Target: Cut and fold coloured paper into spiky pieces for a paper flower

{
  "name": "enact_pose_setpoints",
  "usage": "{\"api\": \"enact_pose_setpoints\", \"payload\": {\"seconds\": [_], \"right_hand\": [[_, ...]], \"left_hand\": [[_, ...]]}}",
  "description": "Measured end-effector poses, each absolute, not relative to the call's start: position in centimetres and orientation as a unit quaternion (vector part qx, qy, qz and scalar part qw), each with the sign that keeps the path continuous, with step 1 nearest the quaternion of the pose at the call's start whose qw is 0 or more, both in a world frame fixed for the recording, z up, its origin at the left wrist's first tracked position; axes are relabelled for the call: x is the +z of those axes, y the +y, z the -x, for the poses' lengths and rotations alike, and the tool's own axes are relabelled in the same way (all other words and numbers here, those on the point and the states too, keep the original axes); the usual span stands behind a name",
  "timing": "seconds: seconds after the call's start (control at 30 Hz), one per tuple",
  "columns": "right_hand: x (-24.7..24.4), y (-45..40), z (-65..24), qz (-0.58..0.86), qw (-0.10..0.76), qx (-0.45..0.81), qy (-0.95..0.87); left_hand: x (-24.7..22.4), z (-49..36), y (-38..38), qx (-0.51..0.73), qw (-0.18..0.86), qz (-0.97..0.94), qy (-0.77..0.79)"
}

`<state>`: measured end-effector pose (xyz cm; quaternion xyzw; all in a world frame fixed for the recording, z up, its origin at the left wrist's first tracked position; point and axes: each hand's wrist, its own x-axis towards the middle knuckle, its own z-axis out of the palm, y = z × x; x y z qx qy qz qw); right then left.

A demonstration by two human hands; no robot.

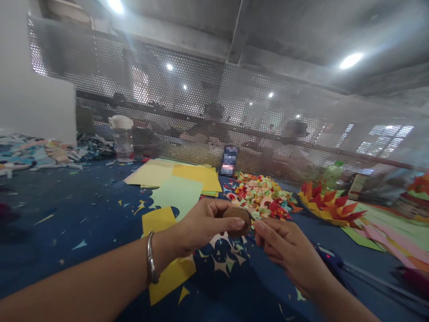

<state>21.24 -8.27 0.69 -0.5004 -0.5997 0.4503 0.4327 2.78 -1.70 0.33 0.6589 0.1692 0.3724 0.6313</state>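
My left hand, with a silver bangle at the wrist, grips a brown round disc between thumb and fingers. Beside it, my right hand has its thumb and fingertips pinched on a thin dark stick-like piece that meets the disc's right edge; its kind is too small to make out. Under the hands lie pointed paper offcuts. Yellow paper lies partly beneath my left forearm. Just beyond the hands is a heap of small cut paper pieces in red, orange, yellow and green.
Coloured paper sheets lie behind my left hand. A phone leans against a perforated metal screen. A clear bottle stands left. Right are an orange paper flower and a dark tool with a red light.
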Motion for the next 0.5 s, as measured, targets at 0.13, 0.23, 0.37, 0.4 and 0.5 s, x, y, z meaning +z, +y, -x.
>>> {"api": "enact_pose_setpoints", "payload": {"seconds": [0.13, 0.23, 0.37, 0.4, 0.5], "right_hand": [[0.67, -8.24, -21.35, 0.498, 0.426, 0.45, -0.607], [0.78, -8.23, -21.39, 0.5, 0.417, 0.448, -0.613], [0.91, -8.29, -21.37, 0.51, 0.408, 0.429, -0.624], [0.91, -8.3, -21.38, 0.511, 0.406, 0.428, -0.626], [0.8, -8.26, -21.48, 0.51, 0.401, 0.426, -0.63]], "left_hand": [[0.46, -2.61, -1.66, 0.359, 0.636, -0.663, 0.165], [0.64, -2.44, -1.66, 0.342, 0.636, -0.672, 0.161], [0.78, -2.2, -1.46, 0.325, 0.638, -0.684, 0.14], [0.78, -2.15, -1.36, 0.321, 0.641, -0.684, 0.135], [0.72, -2.02, -1.09, 0.309, 0.651, -0.681, 0.129]]}}
